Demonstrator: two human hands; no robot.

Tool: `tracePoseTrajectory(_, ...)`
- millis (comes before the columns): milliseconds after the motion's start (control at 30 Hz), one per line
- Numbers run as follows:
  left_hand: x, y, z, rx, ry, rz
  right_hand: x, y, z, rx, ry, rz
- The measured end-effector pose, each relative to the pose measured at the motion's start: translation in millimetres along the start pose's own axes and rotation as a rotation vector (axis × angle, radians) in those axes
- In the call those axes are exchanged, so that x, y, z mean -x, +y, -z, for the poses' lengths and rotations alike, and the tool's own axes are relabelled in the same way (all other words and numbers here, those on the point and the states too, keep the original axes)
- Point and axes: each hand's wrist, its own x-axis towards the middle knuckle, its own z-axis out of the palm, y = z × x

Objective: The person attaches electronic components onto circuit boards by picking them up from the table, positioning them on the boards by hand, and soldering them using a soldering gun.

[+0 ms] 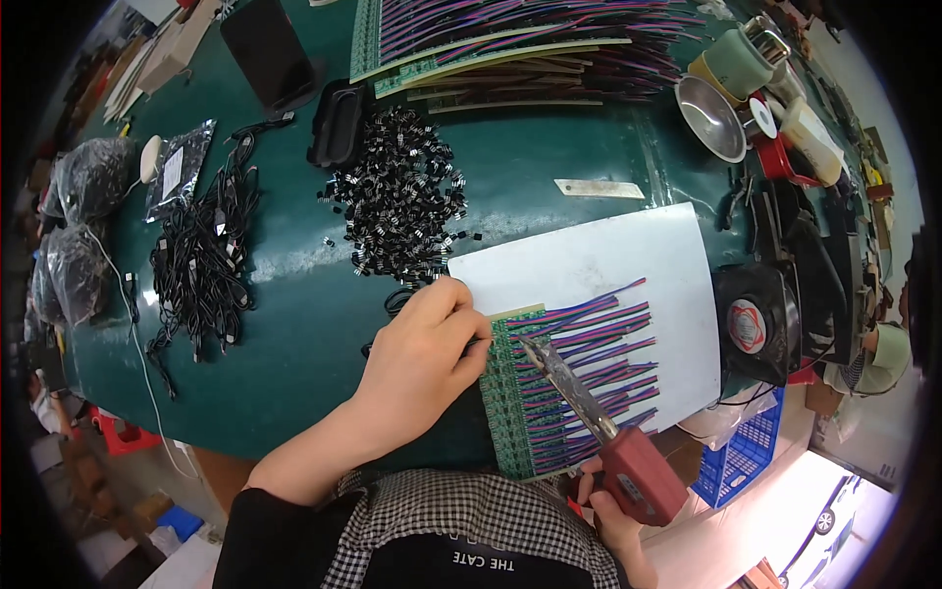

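My right hand (616, 515) is wrapped around the red handle of a soldering iron (643, 476), low at the right. The iron's tip rests on or just above the upper part of a green circuit board panel (505, 412). Rows of purple, blue and pink wires (599, 368) run rightward from this panel. My left hand (422, 348) is closed in a pinch at the panel's upper left edge, close to the iron's tip. What sits between its fingertips is too small to name. A black cable loop (396, 300) shows just behind that hand.
A white sheet (677, 285) lies under the wires. Beyond are a heap of small black connectors (402, 196), a metal strip (599, 188) and more wired panels (491, 49). Black cables (201, 265) lie left; a fan (756, 324) and metal bowl (710, 118) stand right.
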Motion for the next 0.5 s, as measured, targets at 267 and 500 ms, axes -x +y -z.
tracePoseTrajectory(267,-4,3,0,-0.053,-0.029,-0.022,-3,12,7,0.46,-0.039,0.095)
tracePoseTrajectory(500,-8,1,2,-0.055,-0.028,-0.061,3,24,15,0.496,-0.018,0.078)
